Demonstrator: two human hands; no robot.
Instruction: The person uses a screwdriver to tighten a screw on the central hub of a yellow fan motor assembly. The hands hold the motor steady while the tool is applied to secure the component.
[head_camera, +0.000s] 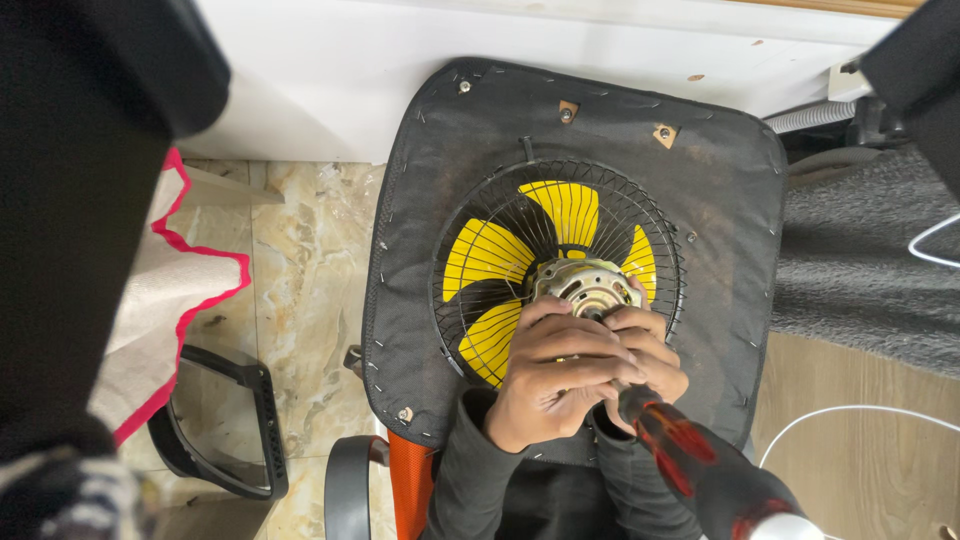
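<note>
Step in hand, as judged: working a fastener on the bare silver fan motor (588, 284) atop the yellow-bladed fan in its black wire grille (470, 250), lying on an upturned chair seat (720, 180); left hand (545, 375) and right hand (652, 352), fingers curled tight round the red-and-black-handled screwdriver (690, 465); next move calls for keeping the tip seated

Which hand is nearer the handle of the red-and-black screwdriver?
Right. The right hand grips the screwdriver just above its handle; the left hand lies beside it, over the fan motor, a little farther off.
</note>
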